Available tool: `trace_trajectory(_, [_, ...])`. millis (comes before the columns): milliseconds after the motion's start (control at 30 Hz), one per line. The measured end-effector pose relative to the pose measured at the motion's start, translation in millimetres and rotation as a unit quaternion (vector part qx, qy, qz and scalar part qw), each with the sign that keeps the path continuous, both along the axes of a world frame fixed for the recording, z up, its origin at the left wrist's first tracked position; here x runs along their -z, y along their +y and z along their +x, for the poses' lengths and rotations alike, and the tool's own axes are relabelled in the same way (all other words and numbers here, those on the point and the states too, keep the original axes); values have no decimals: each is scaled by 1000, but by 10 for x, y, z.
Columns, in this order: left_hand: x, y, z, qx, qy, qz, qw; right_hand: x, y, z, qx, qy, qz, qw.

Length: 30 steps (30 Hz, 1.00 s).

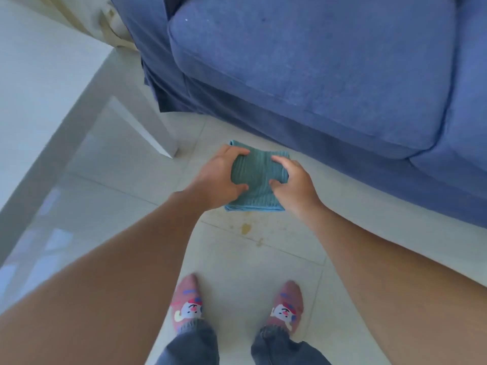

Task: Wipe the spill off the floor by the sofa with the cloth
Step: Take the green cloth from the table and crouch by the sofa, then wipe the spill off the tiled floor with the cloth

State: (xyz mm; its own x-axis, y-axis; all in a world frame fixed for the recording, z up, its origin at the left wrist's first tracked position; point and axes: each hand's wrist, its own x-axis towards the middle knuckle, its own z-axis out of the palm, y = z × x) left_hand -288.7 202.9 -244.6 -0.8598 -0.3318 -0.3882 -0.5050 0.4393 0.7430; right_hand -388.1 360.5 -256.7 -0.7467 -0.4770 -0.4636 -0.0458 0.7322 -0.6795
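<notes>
A folded teal cloth (257,180) is held in front of me above the pale tiled floor, close to the blue sofa (316,69). My left hand (218,177) grips its left side and my right hand (292,183) grips its right side, fingers curled over the top. A yellowish spill (245,227) with small splashes lies on the tiles just below the cloth's near edge, between the cloth and my feet. Part of the cloth is hidden under my hands.
A white table (52,106) stands on the left, one leg reaching the floor near the cloth. The sofa fills the top and right. My feet in pink patterned socks (188,304) stand on the tiles at the bottom.
</notes>
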Motion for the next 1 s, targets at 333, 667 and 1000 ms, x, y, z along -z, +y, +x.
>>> trace_trajectory(333, [2025,698,-1308,194,-15,-42,980,1874,890,-996,15,-20,103,994])
trace_trajectory(667, [3194,985,-2267,277,-29,-111,954,3075,1214,-1660,57,44,128,989])
trace_trajectory(1000, [3153,1134,-2276,330,-51,-178,926,3111,1303,-1526,72,60,140,986])
